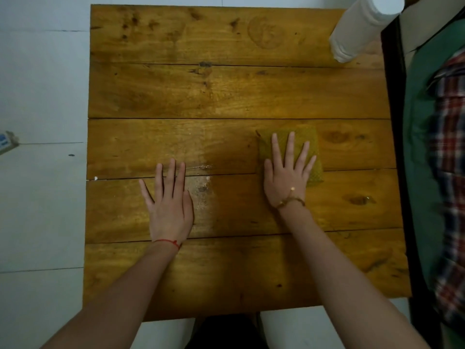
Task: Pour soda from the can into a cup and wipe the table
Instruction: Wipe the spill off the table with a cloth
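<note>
A wooden plank table (226, 91) fills the view. My right hand (288, 172) lies flat, fingers spread, on top of a folded yellow-green cloth (312, 144) at the table's right middle. My left hand (169, 200) rests flat on the bare wood left of centre, fingers apart, holding nothing. A pale worn patch (201, 185) on the wood sits just right of the left hand. At the far right corner stands a tall white stack of cups (362, 28). No soda can is in view.
Beyond the table's right edge hang a green garment and red plaid cloth (442, 152). White tiled floor (42, 96) lies to the left, with a small box (7, 142) at the left edge. The table's near edge is close to my body.
</note>
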`<control>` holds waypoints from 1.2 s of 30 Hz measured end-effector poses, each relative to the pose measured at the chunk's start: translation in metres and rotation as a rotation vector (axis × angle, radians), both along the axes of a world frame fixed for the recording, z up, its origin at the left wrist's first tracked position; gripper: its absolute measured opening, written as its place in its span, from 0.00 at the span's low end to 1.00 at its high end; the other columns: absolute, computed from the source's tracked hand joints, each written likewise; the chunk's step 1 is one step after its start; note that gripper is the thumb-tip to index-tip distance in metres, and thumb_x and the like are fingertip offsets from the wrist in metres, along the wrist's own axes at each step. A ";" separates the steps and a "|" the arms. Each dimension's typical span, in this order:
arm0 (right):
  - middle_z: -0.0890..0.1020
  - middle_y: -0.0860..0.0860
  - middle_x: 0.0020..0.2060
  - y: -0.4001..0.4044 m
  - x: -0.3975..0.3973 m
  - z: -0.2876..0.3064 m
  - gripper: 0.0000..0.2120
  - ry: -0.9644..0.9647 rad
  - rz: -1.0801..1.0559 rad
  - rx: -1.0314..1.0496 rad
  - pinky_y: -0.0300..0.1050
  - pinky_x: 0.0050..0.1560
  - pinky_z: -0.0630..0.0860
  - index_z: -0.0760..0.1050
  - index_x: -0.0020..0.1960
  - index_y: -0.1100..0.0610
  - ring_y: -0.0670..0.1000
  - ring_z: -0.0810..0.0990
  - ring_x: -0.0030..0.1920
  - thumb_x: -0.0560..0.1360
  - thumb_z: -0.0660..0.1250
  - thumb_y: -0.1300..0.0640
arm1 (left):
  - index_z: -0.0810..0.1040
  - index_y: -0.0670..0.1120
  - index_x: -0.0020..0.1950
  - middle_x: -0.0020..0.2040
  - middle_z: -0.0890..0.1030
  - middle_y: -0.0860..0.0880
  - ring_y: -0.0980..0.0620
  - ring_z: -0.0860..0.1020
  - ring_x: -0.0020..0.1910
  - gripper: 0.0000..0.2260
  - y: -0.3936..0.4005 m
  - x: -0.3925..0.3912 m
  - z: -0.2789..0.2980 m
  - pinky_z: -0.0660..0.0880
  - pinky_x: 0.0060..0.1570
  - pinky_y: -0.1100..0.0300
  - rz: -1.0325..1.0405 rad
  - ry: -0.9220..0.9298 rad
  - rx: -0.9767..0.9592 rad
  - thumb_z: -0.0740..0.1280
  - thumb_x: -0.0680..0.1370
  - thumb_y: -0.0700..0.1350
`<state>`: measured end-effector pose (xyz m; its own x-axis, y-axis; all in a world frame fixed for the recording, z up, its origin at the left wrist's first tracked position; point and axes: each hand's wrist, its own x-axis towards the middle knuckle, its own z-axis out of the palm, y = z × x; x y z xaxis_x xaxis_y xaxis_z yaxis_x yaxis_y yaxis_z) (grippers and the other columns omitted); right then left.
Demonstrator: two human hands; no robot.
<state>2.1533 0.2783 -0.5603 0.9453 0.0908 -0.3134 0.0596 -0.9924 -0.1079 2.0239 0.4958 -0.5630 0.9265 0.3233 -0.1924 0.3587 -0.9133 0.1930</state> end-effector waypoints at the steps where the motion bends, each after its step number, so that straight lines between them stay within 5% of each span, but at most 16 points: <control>1: 0.38 0.52 0.78 0.011 0.001 0.000 0.27 -0.008 -0.021 0.005 0.68 0.72 0.40 0.37 0.77 0.44 0.64 0.36 0.76 0.81 0.42 0.44 | 0.45 0.50 0.80 0.81 0.45 0.52 0.49 0.42 0.79 0.25 0.000 0.000 -0.001 0.44 0.74 0.35 0.000 -0.004 -0.008 0.47 0.83 0.49; 5: 0.38 0.51 0.78 0.054 -0.049 0.000 0.28 0.000 0.221 0.080 0.66 0.73 0.36 0.37 0.77 0.43 0.63 0.34 0.75 0.81 0.44 0.43 | 0.46 0.49 0.80 0.81 0.46 0.52 0.51 0.41 0.79 0.25 0.002 -0.002 0.003 0.42 0.74 0.35 -0.002 -0.051 -0.105 0.45 0.84 0.49; 10: 0.41 0.50 0.78 0.021 -0.134 0.007 0.27 0.054 0.429 0.116 0.66 0.74 0.44 0.39 0.77 0.42 0.61 0.36 0.76 0.81 0.45 0.42 | 0.46 0.48 0.80 0.81 0.46 0.51 0.50 0.41 0.79 0.25 -0.010 -0.025 0.013 0.40 0.74 0.36 0.027 -0.078 -0.122 0.45 0.83 0.48; 15: 0.40 0.51 0.78 -0.072 -0.134 0.006 0.28 0.050 0.153 -0.042 0.67 0.74 0.46 0.37 0.77 0.43 0.63 0.38 0.76 0.80 0.42 0.41 | 0.45 0.49 0.80 0.81 0.45 0.51 0.50 0.40 0.79 0.25 -0.035 -0.055 0.016 0.42 0.74 0.34 0.013 -0.014 -0.119 0.45 0.83 0.49; 19: 0.40 0.53 0.78 -0.055 -0.101 0.005 0.28 0.038 -0.091 -0.025 0.70 0.72 0.44 0.37 0.77 0.45 0.66 0.38 0.76 0.81 0.43 0.43 | 0.45 0.49 0.80 0.81 0.45 0.50 0.50 0.41 0.79 0.25 -0.050 -0.072 0.018 0.43 0.74 0.34 0.000 0.013 -0.107 0.45 0.83 0.50; 23: 0.40 0.51 0.78 0.003 -0.137 0.006 0.29 0.046 0.179 0.058 0.68 0.73 0.38 0.38 0.77 0.43 0.64 0.35 0.75 0.80 0.45 0.42 | 0.45 0.49 0.80 0.81 0.46 0.50 0.49 0.42 0.79 0.25 -0.051 -0.080 0.021 0.42 0.74 0.35 0.019 -0.008 -0.102 0.45 0.83 0.49; 28: 0.41 0.49 0.78 -0.015 -0.198 0.011 0.28 0.114 0.423 0.111 0.66 0.73 0.45 0.38 0.77 0.40 0.61 0.37 0.76 0.81 0.46 0.41 | 0.46 0.49 0.80 0.81 0.47 0.51 0.50 0.42 0.79 0.25 -0.039 -0.077 0.023 0.40 0.74 0.36 0.041 -0.031 -0.115 0.45 0.83 0.49; 36: 0.39 0.51 0.78 -0.023 -0.065 0.000 0.27 0.008 0.055 0.014 0.69 0.72 0.41 0.38 0.77 0.43 0.65 0.38 0.76 0.81 0.43 0.42 | 0.46 0.49 0.80 0.81 0.46 0.51 0.50 0.41 0.79 0.25 -0.026 -0.057 0.021 0.41 0.74 0.36 0.029 -0.011 -0.100 0.45 0.83 0.49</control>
<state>2.0883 0.2550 -0.5599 0.9362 0.1469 -0.3193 0.1128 -0.9860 -0.1227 1.9666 0.4697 -0.5418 0.9194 0.3297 -0.2147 0.3820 -0.8785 0.2869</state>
